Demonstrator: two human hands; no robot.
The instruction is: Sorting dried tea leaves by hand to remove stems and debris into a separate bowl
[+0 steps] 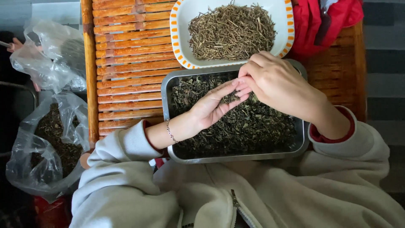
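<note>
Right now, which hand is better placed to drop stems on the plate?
Probably the right hand: it hovers at the tray's far edge beside the plate, fingertips pinched. The left hand lies palm-up, cupping leaves.

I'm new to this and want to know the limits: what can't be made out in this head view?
- Right hand: its fingertips curl under; any pinched bit is hidden.
- Left hand: its palm contents are too small to tell.
- White tray: far rim cut off by the top edge.
- Metal tray: bottom buried under dried leaves.
</note>
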